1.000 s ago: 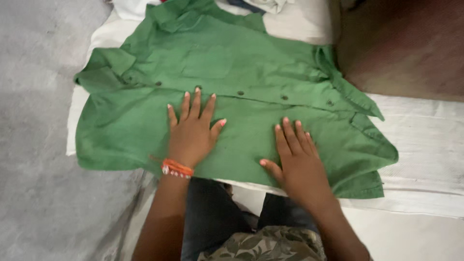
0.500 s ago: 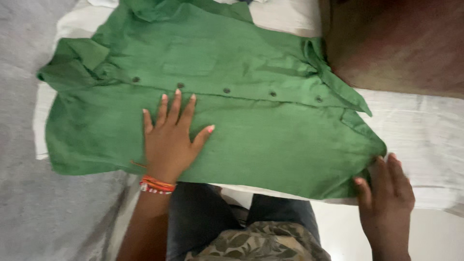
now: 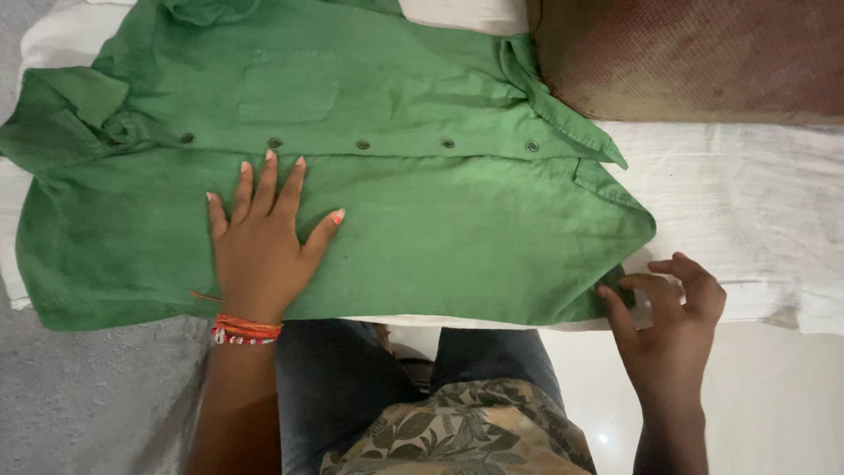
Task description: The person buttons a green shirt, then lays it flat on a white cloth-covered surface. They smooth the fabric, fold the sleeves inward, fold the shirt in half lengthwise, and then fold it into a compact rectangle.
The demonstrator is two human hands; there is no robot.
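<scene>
A green button-up shirt (image 3: 422, 220) lies spread flat, buttons in a row across its middle, collar toward the upper left. My left hand (image 3: 264, 242) presses flat on the shirt's near half, fingers spread, a beaded bracelet on the wrist. At the shirt's lower right corner, my right hand (image 3: 673, 308) pinches the hem between thumb and fingers.
The shirt rests on a white cloth (image 3: 747, 211) covering the surface. A brown textured block (image 3: 694, 57) sits at the upper right. Grey floor (image 3: 79, 396) shows at lower left, pale floor at lower right. My knees and patterned top are below.
My right hand slid off the shirt's near half to its lower right corner and took hold of the hem. My left hand stayed pressed flat on the shirt.
</scene>
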